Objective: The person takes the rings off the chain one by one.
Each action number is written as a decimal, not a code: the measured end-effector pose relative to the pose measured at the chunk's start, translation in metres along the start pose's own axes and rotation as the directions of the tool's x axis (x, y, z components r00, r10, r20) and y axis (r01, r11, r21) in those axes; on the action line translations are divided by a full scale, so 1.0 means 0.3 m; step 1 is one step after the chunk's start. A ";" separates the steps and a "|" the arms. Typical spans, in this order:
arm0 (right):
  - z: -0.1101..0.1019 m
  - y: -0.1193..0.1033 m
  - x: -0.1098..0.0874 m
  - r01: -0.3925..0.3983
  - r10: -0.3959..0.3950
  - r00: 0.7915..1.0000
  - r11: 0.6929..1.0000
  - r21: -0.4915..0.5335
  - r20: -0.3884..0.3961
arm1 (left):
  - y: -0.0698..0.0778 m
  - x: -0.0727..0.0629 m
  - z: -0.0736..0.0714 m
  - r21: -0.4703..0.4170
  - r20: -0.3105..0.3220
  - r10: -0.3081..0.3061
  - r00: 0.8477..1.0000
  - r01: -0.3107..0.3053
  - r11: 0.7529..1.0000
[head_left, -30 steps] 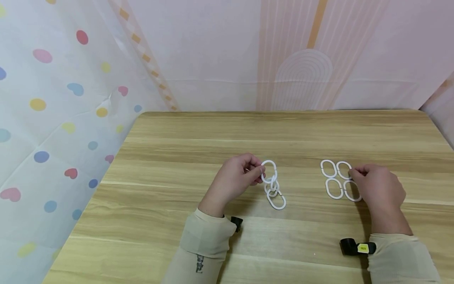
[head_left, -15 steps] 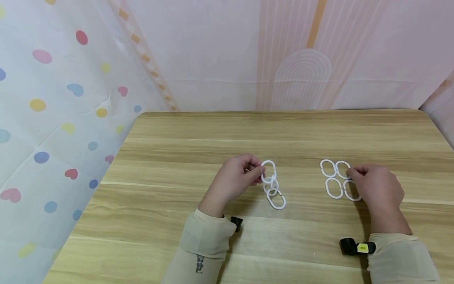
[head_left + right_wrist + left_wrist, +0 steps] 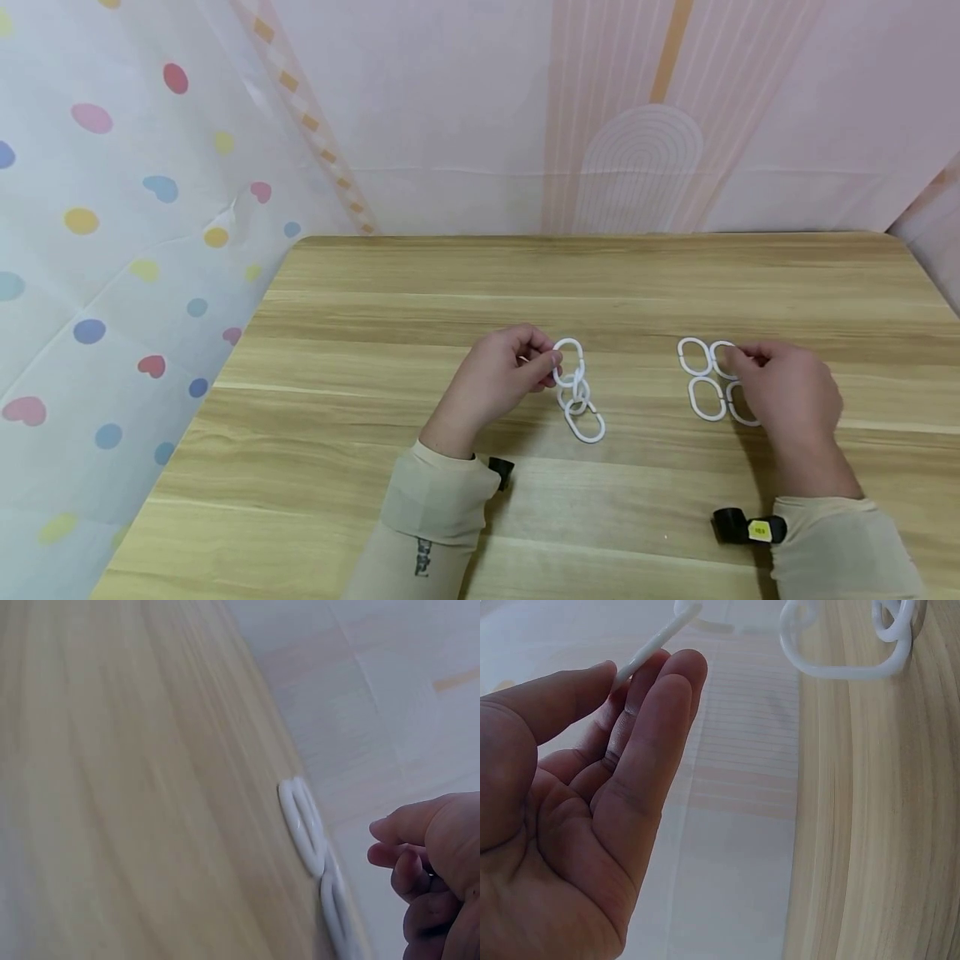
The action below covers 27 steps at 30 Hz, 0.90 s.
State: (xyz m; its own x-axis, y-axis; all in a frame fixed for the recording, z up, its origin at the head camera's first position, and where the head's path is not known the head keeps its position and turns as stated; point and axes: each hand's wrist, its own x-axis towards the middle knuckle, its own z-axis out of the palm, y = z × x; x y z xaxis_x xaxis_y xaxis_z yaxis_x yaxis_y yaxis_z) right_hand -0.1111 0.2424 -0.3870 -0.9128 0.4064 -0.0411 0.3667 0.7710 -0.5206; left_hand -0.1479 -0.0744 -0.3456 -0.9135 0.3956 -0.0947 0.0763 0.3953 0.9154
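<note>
My left hand (image 3: 487, 375) pinches the upper white plastic chain link (image 3: 567, 340) at its left side between thumb and fingers. Several such oval links are joined below it, and the lowest link (image 3: 603, 429) reaches down toward the tabletop. In the left wrist view the pinched link (image 3: 649, 649) runs out from between thumb and fingertips. My right hand (image 3: 798, 396) hovers over the right side of a group of loose links (image 3: 692, 396), partly covering two of them. In the right wrist view its fingers are loosely curled with nothing between them, apart from the links (image 3: 296, 825).
The wooden table (image 3: 375, 333) spreads beneath both hands. Behind it hangs a pale pink patterned cloth (image 3: 465, 108), and a white cloth with coloured dots (image 3: 135, 250) hangs at the left. Small black cameras (image 3: 727, 525) sit at the wrists.
My right hand has shifted slightly left over the loose links, covering more of the right pair. The left hand and its chain stay in place.
</note>
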 end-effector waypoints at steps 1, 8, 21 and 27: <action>0.001 -0.007 -0.003 0.007 -0.007 1.000 1.000 0.005 -0.008 | -0.001 0.000 0.000 0.000 0.001 0.001 1.000 -0.001 1.000; 0.003 -0.068 -0.032 0.095 -0.093 0.993 0.995 0.029 -0.070 | -0.002 0.000 0.001 -0.008 0.002 -0.004 1.000 0.004 1.000; 0.043 -0.198 -0.118 0.297 -0.282 0.938 0.954 0.050 -0.200 | 0.000 0.001 0.001 0.006 0.003 0.024 1.000 -0.024 1.000; 0.069 -0.240 -0.155 0.394 -0.377 0.894 0.919 0.024 -0.242 | -0.002 0.004 0.005 -0.039 -0.003 0.038 0.999 -0.038 0.999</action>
State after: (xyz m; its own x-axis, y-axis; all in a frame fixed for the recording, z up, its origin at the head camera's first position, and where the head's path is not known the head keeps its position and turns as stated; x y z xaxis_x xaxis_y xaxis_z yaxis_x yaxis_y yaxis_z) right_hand -0.0986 0.1579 -0.3653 -0.9107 0.1912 0.3661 -0.0270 0.8570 -0.5146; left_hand -0.1483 -0.0729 -0.3467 -0.9111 0.4079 -0.0588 0.0954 0.3477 0.9327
